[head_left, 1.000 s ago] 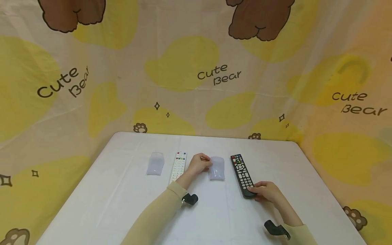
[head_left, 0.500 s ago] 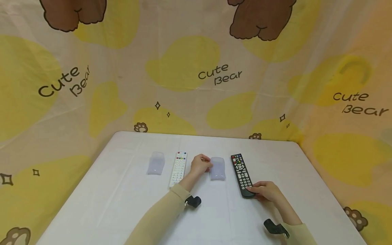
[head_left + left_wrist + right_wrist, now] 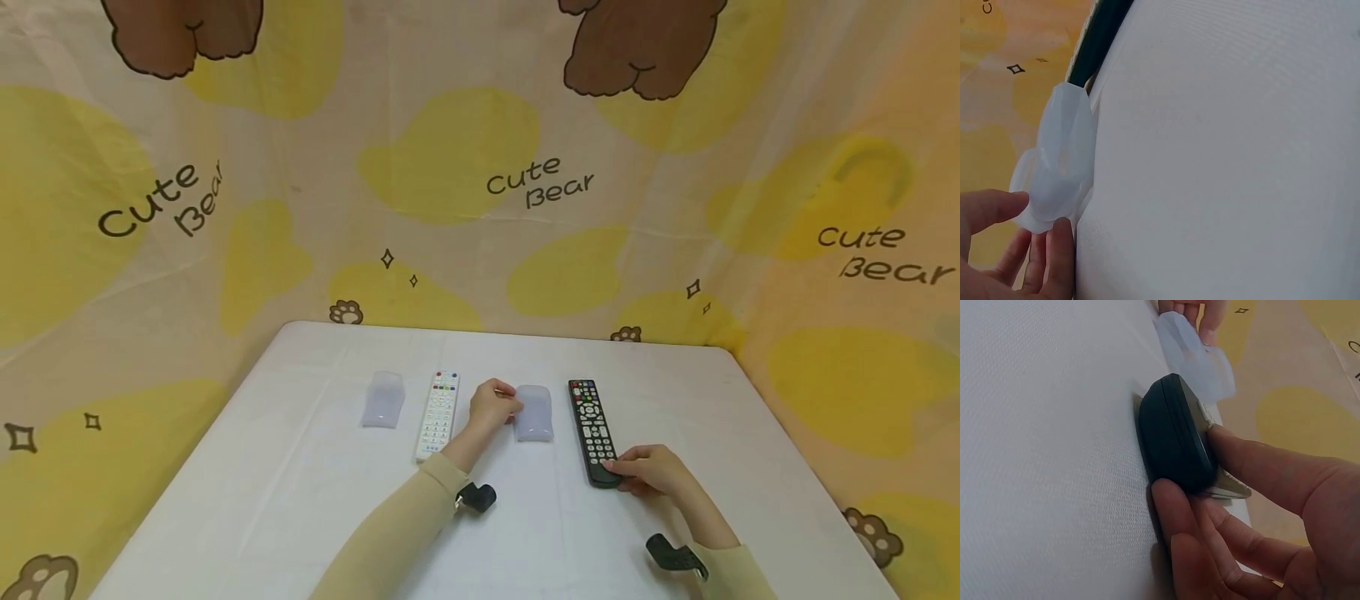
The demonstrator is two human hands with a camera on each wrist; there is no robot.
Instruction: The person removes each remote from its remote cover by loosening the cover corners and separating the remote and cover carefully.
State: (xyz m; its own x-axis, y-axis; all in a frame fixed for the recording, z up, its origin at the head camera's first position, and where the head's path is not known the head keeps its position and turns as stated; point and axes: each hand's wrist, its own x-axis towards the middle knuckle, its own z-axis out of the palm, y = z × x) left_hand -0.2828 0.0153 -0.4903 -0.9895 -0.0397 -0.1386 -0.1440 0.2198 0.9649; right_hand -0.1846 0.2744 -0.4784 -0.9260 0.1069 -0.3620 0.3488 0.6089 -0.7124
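My left hand (image 3: 491, 406) pinches the left edge of a translucent, pale plastic remote cover (image 3: 534, 413) between thumb and fingers. In the left wrist view the cover (image 3: 1063, 156) bulges open, with the dark remote's edge (image 3: 1104, 37) behind it. My right hand (image 3: 652, 469) holds the lower end of a black remote control (image 3: 592, 425), thumb on its button face and fingers along its side. The right wrist view shows the rounded end of this remote (image 3: 1172, 437) close over the white cloth. Its buttons face up, and its top end points away from me.
A white remote control (image 3: 437, 412) lies left of my left hand, partly behind the forearm. Farther left is a second translucent cover (image 3: 383, 402). All rest on a white-covered table (image 3: 300, 500), backed by a patterned curtain (image 3: 450, 167).
The black remote's lower end has swung slightly left, so it lies straighter. My right hand still holds it. The left hand stays at the cover's edge, and its forearm has shifted a little right.
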